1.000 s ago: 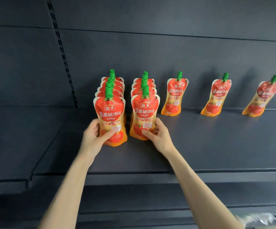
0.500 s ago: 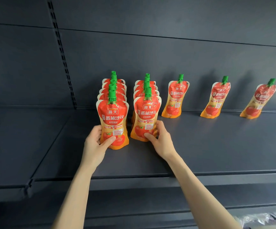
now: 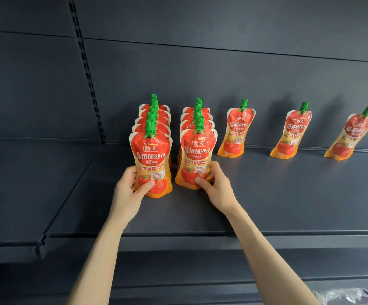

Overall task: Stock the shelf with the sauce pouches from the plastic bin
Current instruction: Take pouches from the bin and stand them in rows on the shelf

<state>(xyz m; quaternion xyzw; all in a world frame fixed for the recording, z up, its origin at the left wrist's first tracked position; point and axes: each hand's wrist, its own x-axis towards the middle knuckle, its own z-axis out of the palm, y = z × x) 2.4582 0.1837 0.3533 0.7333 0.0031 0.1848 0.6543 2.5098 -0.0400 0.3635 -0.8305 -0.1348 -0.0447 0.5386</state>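
Left hand: my fingers curl round the left edge of the left front pouch, thumb across its lower face, pinching it.
Right hand: my fingers are wrapped round the right edge of the right front pouch, thumb pressed on the tomato picture.
Where the pouches are: both stand upright on the shelf, each at the head of its own row, touching the pouch behind.
Further right: three single pouches lean against the back wall, well apart.
Change: almost none over the last second. Both grips are the same and both pouches have stayed at the row fronts.
Meaning: I judge these two placed and only being steadied. Letting go is what remains.
Risk: soft pouches may tip forward on release.
Bin: crinkled clear plastic at the bottom right, but I cannot tell if it is the bin.
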